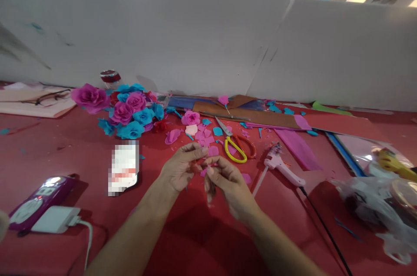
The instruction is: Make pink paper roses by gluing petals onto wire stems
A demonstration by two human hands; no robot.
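My left hand (182,167) and my right hand (228,182) meet over the red table (65,150), fingers pinched together on a small pink paper piece (204,171) between them. Loose pink petals (205,137) lie just beyond the hands. Yellow-and-red-handled scissors (236,146) rest to the right of the petals. A white glue gun (283,167) lies right of my right hand, its black cord running toward the front edge.
A bunch of pink and blue paper roses (124,109) sits at the back left. A phone (124,167), a purple power strip (39,200) with a white charger (55,219), brown card sheets (247,115), pink crepe paper (298,148) and a plastic bag (378,202) surround the hands.
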